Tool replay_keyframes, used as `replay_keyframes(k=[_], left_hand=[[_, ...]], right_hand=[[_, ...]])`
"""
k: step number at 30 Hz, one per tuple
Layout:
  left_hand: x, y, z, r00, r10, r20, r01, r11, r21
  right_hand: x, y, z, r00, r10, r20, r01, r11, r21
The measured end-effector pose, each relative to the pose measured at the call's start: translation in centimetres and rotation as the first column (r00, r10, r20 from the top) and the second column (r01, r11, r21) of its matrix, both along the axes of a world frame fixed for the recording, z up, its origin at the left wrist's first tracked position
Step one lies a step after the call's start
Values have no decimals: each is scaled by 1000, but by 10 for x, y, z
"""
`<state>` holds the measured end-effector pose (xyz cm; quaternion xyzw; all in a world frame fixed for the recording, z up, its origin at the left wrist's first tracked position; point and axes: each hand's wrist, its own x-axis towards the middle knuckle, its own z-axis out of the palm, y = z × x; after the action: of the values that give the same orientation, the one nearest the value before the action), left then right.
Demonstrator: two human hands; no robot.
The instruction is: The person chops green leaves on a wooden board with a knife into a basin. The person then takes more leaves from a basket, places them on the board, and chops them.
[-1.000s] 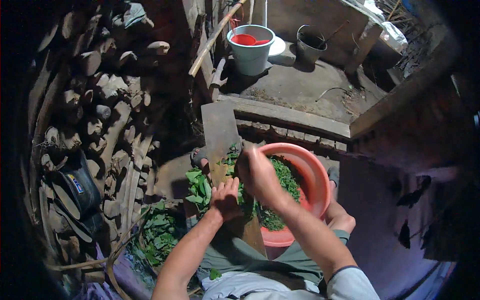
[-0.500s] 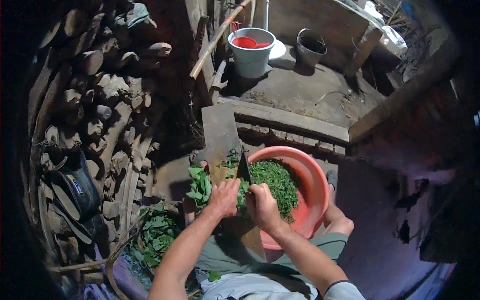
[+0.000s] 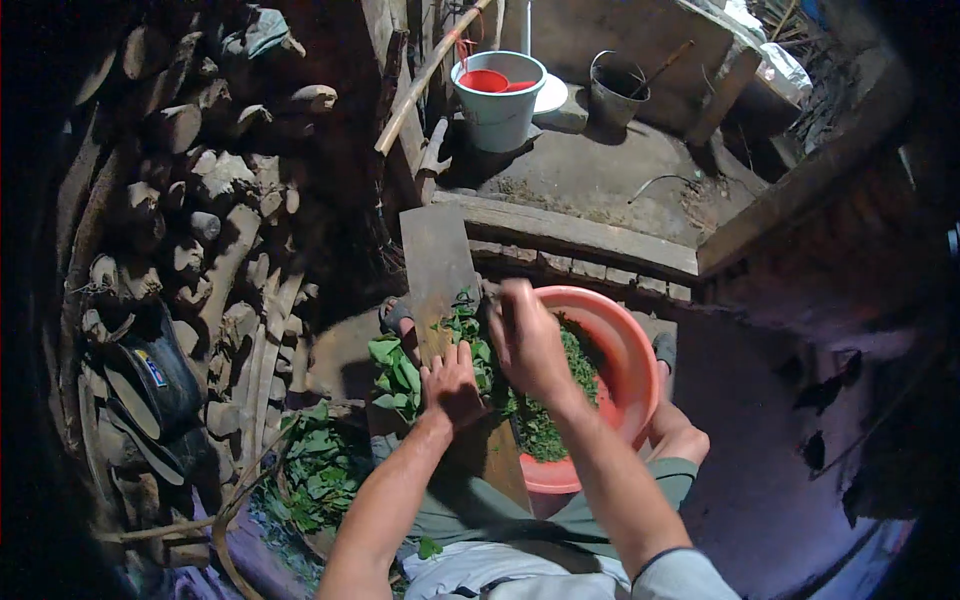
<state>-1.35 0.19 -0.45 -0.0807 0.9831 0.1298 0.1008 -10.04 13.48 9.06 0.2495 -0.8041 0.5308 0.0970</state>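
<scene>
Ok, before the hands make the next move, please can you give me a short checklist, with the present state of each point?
1. Left hand at the board: ok, fingers extended over it.
2. Right hand closed: ok, fingers curled.
3. Blade in the right hand: cannot tell, nothing shows clearly enough.
4. Hands apart: ok, leaves show between them in this view.
5. Tub beside the board: ok, on its right, with chopped greens inside.
6. Board firmly supported: cannot tell, its underside is hidden.
</scene>
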Motion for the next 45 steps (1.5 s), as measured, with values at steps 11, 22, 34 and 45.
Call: replay_keyframes(k=[11, 22, 34, 45], left_hand=[[2, 6, 1, 955, -148, -257, 158, 987, 16], [-6, 15, -17, 995, 11, -100, -22, 994, -109], [10, 5, -10, 915, -397, -63, 395, 917, -45], [18, -5, -40, 978, -158, -137, 157, 987, -18]], right_hand=[[-87, -21, 19, 994, 87, 70, -98, 980, 172], [70, 24, -52, 999, -22, 38, 18, 995, 96], [-116, -18, 31, 972, 47, 231, -107, 961, 256], [66, 20, -39, 999, 34, 38, -38, 994, 99]])
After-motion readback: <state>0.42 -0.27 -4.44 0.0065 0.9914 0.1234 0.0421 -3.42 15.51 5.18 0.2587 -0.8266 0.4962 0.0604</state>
